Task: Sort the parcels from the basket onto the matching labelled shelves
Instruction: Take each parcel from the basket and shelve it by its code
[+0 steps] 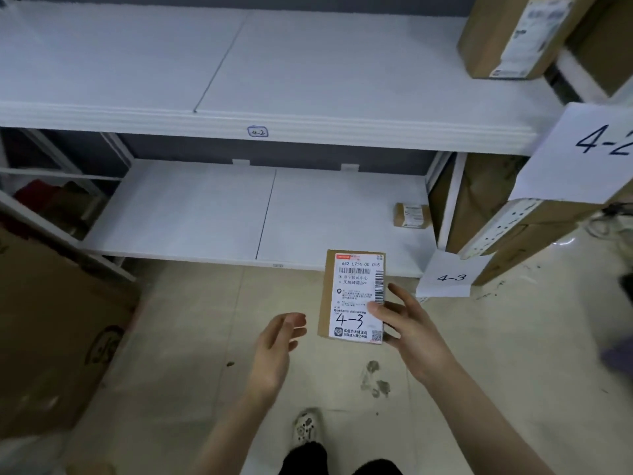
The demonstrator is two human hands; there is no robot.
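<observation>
- We are gripping a small brown cardboard parcel (352, 296), its white shipping label hand-marked "4-3", in our right hand (407, 323), with the thumb lying on the label.
- We are holding it upright over the tiled floor (191, 337), just before the front edge of the lower white metal shelf (191, 214).
- Our left hand (277, 347) is hovering at the parcel's 8 o'clock, fingers relaxed, grasping nothing, slightly apart from it.
- A white paper sign reading "4-3" (448, 277) is hanging at the parcel's 2 o'clock.
- A smaller brown box (411, 216) is lying on that shelf at 1 o'clock.
</observation>
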